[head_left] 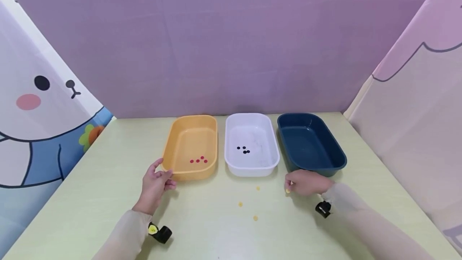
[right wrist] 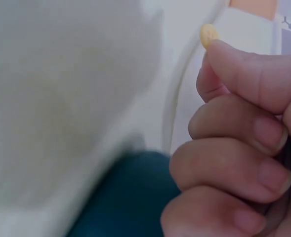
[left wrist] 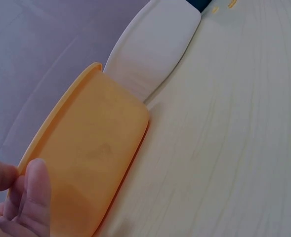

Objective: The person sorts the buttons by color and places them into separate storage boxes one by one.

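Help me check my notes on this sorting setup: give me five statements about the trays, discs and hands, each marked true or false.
1. The right hand pinches a small yellow disc. True.
2. The black discs lie in the dark blue tray. False: they lie in the white tray.
3. Red discs lie in the orange tray. True.
4. The left hand is at the white tray's rim. False: it holds the orange tray's rim.
5. Three other yellow discs lie on the table, nearer the camera than the trays. True.
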A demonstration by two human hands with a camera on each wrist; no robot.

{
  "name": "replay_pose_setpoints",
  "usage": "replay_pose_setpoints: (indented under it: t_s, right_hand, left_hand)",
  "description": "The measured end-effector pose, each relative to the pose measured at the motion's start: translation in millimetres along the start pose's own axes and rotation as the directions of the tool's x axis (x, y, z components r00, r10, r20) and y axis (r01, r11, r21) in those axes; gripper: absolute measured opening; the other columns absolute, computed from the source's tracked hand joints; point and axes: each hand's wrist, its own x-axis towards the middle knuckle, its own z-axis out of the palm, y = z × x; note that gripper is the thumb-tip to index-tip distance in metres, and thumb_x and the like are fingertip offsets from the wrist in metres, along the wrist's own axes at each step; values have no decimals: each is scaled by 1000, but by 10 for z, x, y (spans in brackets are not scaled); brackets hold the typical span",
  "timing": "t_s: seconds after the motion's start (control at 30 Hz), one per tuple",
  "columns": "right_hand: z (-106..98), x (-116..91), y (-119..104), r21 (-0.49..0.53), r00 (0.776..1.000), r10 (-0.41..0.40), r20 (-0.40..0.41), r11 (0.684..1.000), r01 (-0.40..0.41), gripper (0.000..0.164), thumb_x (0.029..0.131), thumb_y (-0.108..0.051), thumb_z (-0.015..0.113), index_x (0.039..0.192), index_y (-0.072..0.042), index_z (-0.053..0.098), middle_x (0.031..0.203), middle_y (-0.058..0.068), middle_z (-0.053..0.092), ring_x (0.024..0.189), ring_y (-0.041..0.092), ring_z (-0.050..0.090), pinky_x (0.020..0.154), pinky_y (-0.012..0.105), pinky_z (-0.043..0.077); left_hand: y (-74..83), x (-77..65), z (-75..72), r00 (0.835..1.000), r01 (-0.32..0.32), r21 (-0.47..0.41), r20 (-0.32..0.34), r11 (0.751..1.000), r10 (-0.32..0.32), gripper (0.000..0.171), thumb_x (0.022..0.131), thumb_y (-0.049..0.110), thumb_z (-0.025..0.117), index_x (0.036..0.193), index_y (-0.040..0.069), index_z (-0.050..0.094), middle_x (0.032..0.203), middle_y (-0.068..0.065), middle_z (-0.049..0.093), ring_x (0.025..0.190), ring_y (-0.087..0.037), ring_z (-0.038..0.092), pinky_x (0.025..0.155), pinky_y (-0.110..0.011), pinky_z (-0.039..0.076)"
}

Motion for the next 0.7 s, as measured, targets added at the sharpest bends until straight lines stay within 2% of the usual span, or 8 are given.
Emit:
replay_pose_setpoints:
  t_s: [0.37,0.47,0.6,0.7]
  right_hand:
    - [-198,-270,225,69,996,-88,-30,994,90,21,83,7,55,74,-12,58,76,-11,54,70,0,45,62,22,43]
    - [-274,-281,249,179,996,-89,-14,980,90,19,83,8,53,75,-8,58,74,-11,51,67,1,43,59,21,40]
    - [-392,-259,214,355,996,-82,31,932,66,10,84,5,55,76,0,57,72,-8,46,66,4,41,59,20,35]
    - [-481,-246,182,392,997,-54,51,920,30,10,86,0,58,76,1,55,72,-6,44,67,6,41,61,20,34]
  left_hand:
    - [-17,11,8,1000,-13,-17,2,1000,13,63,98,0,49,151,5,15,71,6,52,51,-5,59,55,-19,55]
    - [-17,4,-2,1000,-12,-15,5,1000,12,64,98,0,49,151,5,14,71,6,52,52,-5,60,55,-19,55]
    - [-12,-8,-18,1000,-10,-3,3,1000,10,64,98,0,49,151,5,14,71,5,52,53,-5,60,55,-19,55]
    - [-6,1,-12,1000,-8,8,12,1000,8,63,98,0,49,151,5,14,72,5,53,53,-5,60,56,-19,55]
